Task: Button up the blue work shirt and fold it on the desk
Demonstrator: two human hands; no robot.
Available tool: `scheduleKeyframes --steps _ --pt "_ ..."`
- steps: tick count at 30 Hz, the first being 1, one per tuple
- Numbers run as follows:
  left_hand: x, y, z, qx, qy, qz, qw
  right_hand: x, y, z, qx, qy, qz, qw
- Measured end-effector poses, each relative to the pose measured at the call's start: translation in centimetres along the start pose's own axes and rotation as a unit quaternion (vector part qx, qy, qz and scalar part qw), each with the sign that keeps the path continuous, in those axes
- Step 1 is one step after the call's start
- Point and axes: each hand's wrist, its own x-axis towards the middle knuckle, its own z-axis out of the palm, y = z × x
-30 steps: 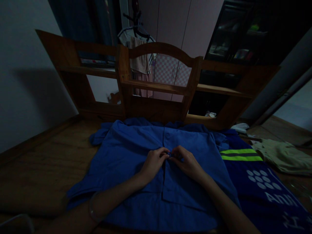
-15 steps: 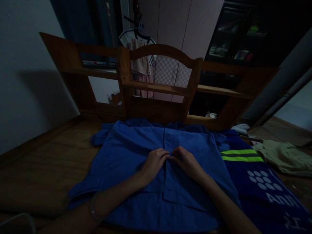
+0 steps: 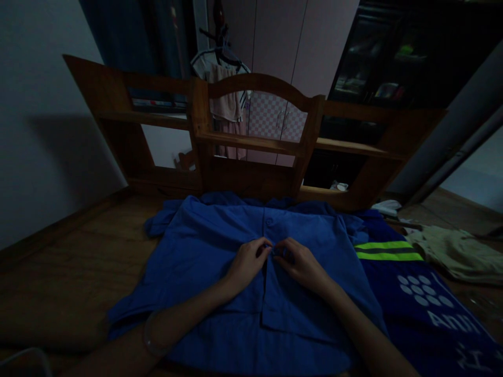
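Observation:
A blue shirt (image 3: 212, 235) lies spread flat, its front placket running down the middle. One button (image 3: 269, 222) shows on the placket above my hands. My left hand (image 3: 250, 261) pinches the placket edge from the left, thumb and forefinger together. From the right, my right hand (image 3: 298, 261) pinches the same spot, its fingertips almost touching the left ones. Whatever small part lies between the fingertips is hidden. Below the hands, the right front edge of the shirt lies loose over the left one.
The shirt lies on a wooden surface (image 3: 78, 267) before a wooden shelved headboard (image 3: 251, 177). To the right are a dark blue garment (image 3: 408, 309) with yellow-green stripes and a pale cloth (image 3: 456, 251). Clothes (image 3: 226, 99) hang on a stand behind.
Both hands stay at the same place on the placket. The fingers have shifted slightly, with a little more gap showing between thumb and forefinger of each hand.

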Motion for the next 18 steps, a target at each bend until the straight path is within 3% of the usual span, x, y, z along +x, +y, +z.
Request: scheduleKeyframes --steps 18 --pt "0.0 0.0 0.3 -0.015 0.0 0.011 1.0 0.3 1.1 0.6 -0.023 0.029 0.039 0.999"
